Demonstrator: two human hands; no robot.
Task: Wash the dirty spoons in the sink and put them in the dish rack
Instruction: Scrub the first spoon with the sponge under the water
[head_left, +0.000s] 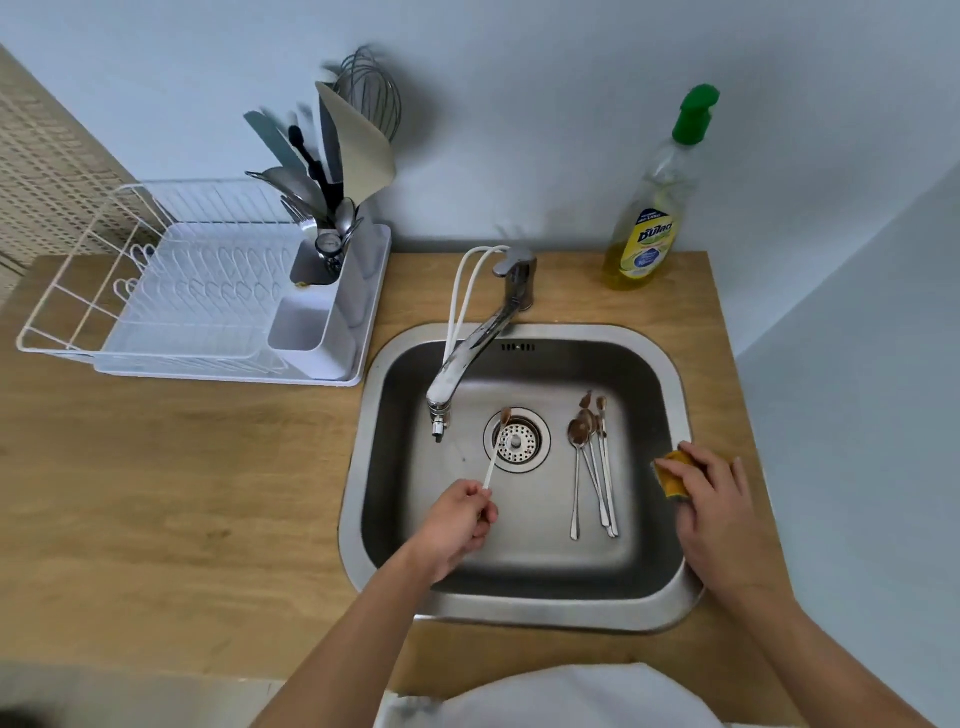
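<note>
Forearms reach in from the near edge toward a square stainless-steel sink (519, 608) set into a wood-grain bench (156, 493). The left hand (457, 519) is curled over the basin, thumb and fingertips pinching the end of a thin white-handled spoon (494, 457); the handle slants up and away to a brown-soiled bowl resting at the far-left rim of the round perforated drain strainer (517, 440). The right hand (711, 499) lies palm-down on the sink's right rim, fingers pressed onto a yellow sponge (675, 475) with a dark green underside.

To the right of the drain, a cluster of slim metal spoons (592, 467) lies on the basin floor, handles pointing near, bowls far and smeared brown. A chrome tap (467, 364) angles out over the basin's left half, with a looped white cord draped on it.

On the bench at far left sits a white wire dish rack (171, 291) on a pale tray, its cutlery holder (332, 228) crowded with utensils. At far right stands a clear bottle of yellow dish soap (654, 218) with a green pump top.
</note>
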